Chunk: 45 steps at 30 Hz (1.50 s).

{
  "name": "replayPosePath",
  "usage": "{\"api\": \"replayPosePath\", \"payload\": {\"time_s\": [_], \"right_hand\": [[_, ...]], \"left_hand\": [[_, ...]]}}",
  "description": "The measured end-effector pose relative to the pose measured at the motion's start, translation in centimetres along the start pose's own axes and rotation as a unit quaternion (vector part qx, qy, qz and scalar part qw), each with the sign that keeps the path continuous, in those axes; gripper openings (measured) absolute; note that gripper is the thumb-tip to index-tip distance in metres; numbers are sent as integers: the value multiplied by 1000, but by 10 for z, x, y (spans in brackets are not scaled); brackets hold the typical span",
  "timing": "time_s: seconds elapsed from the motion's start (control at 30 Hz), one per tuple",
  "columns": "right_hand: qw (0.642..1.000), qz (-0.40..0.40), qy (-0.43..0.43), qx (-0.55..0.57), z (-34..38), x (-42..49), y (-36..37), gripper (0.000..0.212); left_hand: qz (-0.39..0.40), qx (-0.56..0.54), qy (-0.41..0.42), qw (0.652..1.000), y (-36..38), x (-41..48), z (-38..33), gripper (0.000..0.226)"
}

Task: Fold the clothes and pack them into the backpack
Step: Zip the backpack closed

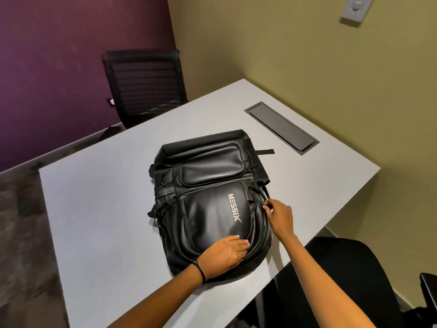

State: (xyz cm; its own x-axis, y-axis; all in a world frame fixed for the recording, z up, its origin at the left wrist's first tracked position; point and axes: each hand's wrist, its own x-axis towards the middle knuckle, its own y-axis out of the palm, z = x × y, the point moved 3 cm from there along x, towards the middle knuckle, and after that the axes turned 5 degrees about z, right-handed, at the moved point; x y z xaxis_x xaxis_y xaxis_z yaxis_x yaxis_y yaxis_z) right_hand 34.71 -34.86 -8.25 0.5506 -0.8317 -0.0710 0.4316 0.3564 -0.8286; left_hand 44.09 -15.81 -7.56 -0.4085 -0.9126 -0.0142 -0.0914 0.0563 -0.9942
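- The left hand [224,255] lies flat on the front of the backpack [208,185] at the bag's 6 o'clock end. Its fingers are straight and close together, pressing on the rounded front panel.
- A thin black wristband [199,271] circles the left wrist, just off the bag's near edge.
- The right hand [280,217] sits at the bag's 3 o'clock side. Its fingertips are bunched in a pinch at the zipper [261,194] that runs along that edge; the pull itself is too small to make out.
- Both forearms reach in from 6 o'clock and 5 o'clock, bare to the edge of the view.
- The backpack is black and glossy. It lies face up near the middle of the desk [94,209], with its top end toward 12 o'clock.
- White lettering [234,207] reading MESSIX runs lengthwise down the front panel, between the two hands.
- A second padded pocket sits above that panel, and a short black strap [264,151] sticks out at the bag's 1 o'clock corner.
- Buckles and webbing hang along the bag's 9 o'clock side.
- The desk is pale grey, and a dark rectangular cable hatch [281,127] is set into it at 1 o'clock from the bag, well apart from it.
- A black mesh-backed chair [144,84] stands beyond the desk at 11 o'clock, against a purple wall [47,67].
- Another black seat [343,268] shows at 5 o'clock, under the right forearm.
- An olive wall [307,55] fills the 1 to 3 o'clock side, with a grey switch plate [357,9] at the top edge.
- Patterned carpet [19,233] shows at 9 o'clock.
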Motion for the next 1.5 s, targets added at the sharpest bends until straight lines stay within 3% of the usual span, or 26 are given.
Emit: {"api": "replayPosePath", "payload": {"time_s": [0.13,0.23,0.33,0.4,0.5,0.6,0.67,0.7,0.8,0.83,0.93,1.13,1.37,1.5], "right_hand": [[997,33,-4,69,-8,-10,4,11],[993,37,24,110,-12,-24,4,25],[982,51,106,149,-17,-39,9,43],[962,83,178,191,-22,-46,16,52],[884,147,299,329,-21,-56,26,52],[849,206,326,362,-13,-64,31,65],[842,206,338,366,-14,-66,34,72],[838,207,343,371,-14,-66,36,71],[826,215,341,394,-10,-64,34,59],[826,213,337,399,-6,-63,31,54],[843,181,316,396,8,-61,13,31],[861,139,265,410,27,-45,-19,34],[846,42,235,476,52,-8,-70,16],[845,-23,223,486,64,15,-110,16]], "left_hand": [[0,-33,2,999,0,-3,8,38],[-58,-132,-19,989,-12,-13,21,34],[-170,-138,-147,965,-23,-39,50,36],[-220,-132,-272,927,-23,-68,76,42],[-241,-176,-503,811,-17,-116,98,52],[-219,-364,-666,613,10,-151,92,63],[-194,-503,-690,483,23,-158,82,72],[-172,-546,-687,449,24,-158,76,78],[-118,-637,-644,407,21,-151,59,64],[-112,-656,-631,399,20,-148,56,58],[-120,-646,-626,420,15,-147,60,49],[-198,-625,-582,481,-9,-142,93,43],[-320,-620,-530,482,-81,-107,126,35],[-364,-626,-486,489,-130,-69,147,37]]}}
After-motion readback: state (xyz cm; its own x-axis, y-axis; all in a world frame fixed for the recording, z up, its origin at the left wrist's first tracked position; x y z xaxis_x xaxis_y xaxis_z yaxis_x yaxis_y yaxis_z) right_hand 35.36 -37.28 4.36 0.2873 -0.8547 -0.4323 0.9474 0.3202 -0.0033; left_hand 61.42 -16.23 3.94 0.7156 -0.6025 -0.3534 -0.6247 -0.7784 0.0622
